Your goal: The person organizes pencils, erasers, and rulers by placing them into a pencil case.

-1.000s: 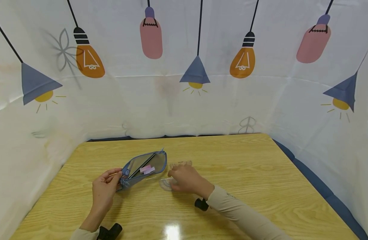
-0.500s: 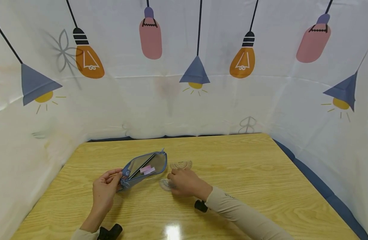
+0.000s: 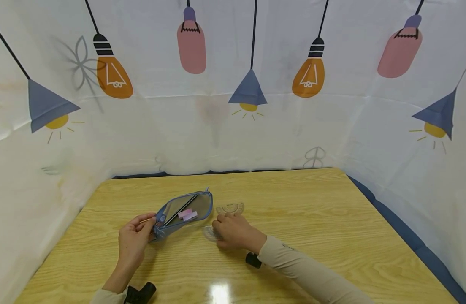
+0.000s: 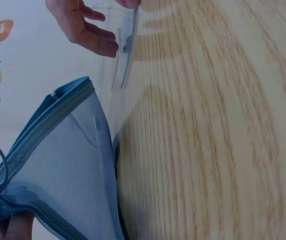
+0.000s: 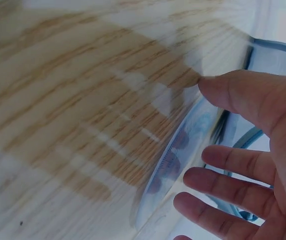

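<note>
My left hand (image 3: 132, 242) pinches the zip end of a blue mesh pencil case (image 4: 73, 165), which slants up to the right with its mouth agape. Inside lie a dark pencil-like stick (image 3: 176, 216) and two small blocks, one pink (image 3: 185, 213) and one lilac (image 3: 190, 216). To the right of the case, my right hand (image 3: 237, 232) is low over the table, over part of a clear protractor (image 3: 209, 233). In the right wrist view the thumb touches the tip of the protractor (image 5: 168, 160), with the fingers loosely spread. Just beyond the fingertips lies a second clear protractor (image 3: 231, 207).
The wood-grain table (image 3: 312, 211) stretches to a white curtain (image 3: 225, 135) printed with lamps, at the back and both sides. Dark blue fabric (image 3: 404, 236) runs along the table's right edge. Black camera mounts (image 3: 253, 260) sit at both wrists.
My right hand has drawn slightly back toward me, so more of the far protractor shows. The left hand and the pencil case have stayed in place.
</note>
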A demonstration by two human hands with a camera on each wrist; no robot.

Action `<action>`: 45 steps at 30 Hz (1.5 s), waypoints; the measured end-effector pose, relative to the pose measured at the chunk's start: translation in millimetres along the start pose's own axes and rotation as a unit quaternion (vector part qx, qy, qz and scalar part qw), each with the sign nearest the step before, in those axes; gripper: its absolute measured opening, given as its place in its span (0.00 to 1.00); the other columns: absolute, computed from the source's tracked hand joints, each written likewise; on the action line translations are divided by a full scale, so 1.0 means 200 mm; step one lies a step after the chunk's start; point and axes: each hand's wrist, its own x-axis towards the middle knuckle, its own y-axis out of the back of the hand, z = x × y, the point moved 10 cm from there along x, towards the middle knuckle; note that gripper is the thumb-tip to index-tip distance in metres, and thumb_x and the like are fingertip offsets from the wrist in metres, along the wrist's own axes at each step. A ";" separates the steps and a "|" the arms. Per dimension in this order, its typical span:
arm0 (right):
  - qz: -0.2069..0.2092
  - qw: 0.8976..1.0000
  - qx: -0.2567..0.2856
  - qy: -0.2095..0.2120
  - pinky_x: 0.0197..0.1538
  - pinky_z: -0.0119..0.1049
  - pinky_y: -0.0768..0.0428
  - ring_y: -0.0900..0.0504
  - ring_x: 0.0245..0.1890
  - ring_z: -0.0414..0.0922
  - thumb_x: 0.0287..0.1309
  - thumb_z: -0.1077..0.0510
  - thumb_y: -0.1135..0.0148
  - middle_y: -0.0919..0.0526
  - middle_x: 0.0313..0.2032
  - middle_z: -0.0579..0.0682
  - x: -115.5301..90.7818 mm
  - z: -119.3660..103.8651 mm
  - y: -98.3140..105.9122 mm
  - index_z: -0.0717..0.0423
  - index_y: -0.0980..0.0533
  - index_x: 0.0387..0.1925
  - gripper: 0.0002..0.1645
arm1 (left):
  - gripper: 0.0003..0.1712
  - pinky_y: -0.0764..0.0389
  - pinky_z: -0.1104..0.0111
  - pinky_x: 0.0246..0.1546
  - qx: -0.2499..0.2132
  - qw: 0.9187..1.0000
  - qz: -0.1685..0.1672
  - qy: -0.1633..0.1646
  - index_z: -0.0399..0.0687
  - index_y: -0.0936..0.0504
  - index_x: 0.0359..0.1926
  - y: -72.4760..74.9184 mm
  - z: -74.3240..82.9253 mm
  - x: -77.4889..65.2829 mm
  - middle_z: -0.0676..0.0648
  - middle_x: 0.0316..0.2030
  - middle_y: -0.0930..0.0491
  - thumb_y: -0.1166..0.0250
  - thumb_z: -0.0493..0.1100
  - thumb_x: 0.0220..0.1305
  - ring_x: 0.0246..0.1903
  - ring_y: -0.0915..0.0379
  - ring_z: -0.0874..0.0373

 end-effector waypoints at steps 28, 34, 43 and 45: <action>-0.003 0.999 0.033 0.006 0.31 0.34 0.26 0.25 0.32 0.37 0.55 0.38 0.33 0.26 0.33 0.41 0.03 0.04 -0.02 0.46 0.21 0.40 0.19 | 0.14 0.21 0.73 0.23 0.025 1.000 0.007 -0.008 0.28 0.20 0.49 0.00 0.00 0.00 0.54 0.26 0.16 0.37 0.35 0.66 0.24 0.21 0.65; -0.009 0.999 0.036 0.006 0.30 0.33 0.27 0.26 0.30 0.36 0.55 0.38 0.33 0.26 0.32 0.41 0.04 0.04 -0.03 0.47 0.21 0.37 0.18 | 0.14 0.21 0.74 0.22 0.009 1.000 0.009 -0.006 0.27 0.20 0.48 0.00 -0.01 0.00 0.53 0.25 0.16 0.37 0.34 0.66 0.23 0.21 0.65; -0.016 0.999 0.033 0.024 0.30 0.33 0.27 0.26 0.30 0.37 0.56 0.39 0.34 0.25 0.32 0.42 0.04 0.03 -0.02 0.47 0.21 0.35 0.18 | 0.14 0.20 0.73 0.24 0.010 1.000 0.006 -0.007 0.27 0.20 0.49 0.00 -0.01 -0.01 0.53 0.26 0.16 0.37 0.35 0.67 0.24 0.21 0.65; -0.015 0.999 0.038 0.032 0.28 0.32 0.28 0.28 0.28 0.36 0.56 0.40 0.34 0.26 0.30 0.42 0.05 0.02 -0.02 0.47 0.22 0.33 0.16 | 0.14 0.21 0.73 0.23 0.011 1.000 0.006 -0.006 0.27 0.20 0.49 0.00 -0.01 -0.01 0.53 0.26 0.16 0.37 0.35 0.67 0.24 0.22 0.65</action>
